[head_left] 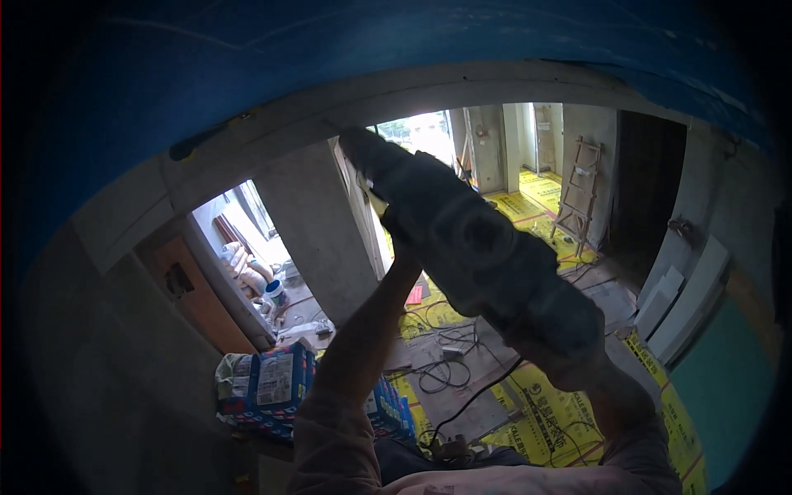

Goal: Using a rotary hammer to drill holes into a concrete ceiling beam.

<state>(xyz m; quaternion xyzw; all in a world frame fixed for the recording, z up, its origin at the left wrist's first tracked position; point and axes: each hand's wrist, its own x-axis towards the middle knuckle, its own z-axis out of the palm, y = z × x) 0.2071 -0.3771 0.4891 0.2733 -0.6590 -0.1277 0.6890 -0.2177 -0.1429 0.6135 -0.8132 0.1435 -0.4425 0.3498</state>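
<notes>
A large dark rotary hammer drill [474,235] is held up in front of me, slanting from lower right to upper left. Its nose lies over the lower edge of a grey concrete beam [396,92]; whether the tip touches it cannot be told. My left hand [399,231] is closed near the front of the drill, mostly in shadow behind its body. At the rear end, my right hand [569,371] grips the drill, its fingers dark and partly hidden. A black cord [478,392] runs from below the drill's rear down towards the floor.
Blue and white packages [285,384] are stacked at lower left. Yellow printed sheeting [544,412] covers much of the floor, with loose cables [445,371] across it. A wooden ladder [580,194] stands back right. White boards [685,293] lean on the right wall. Blue material [371,45] spans overhead.
</notes>
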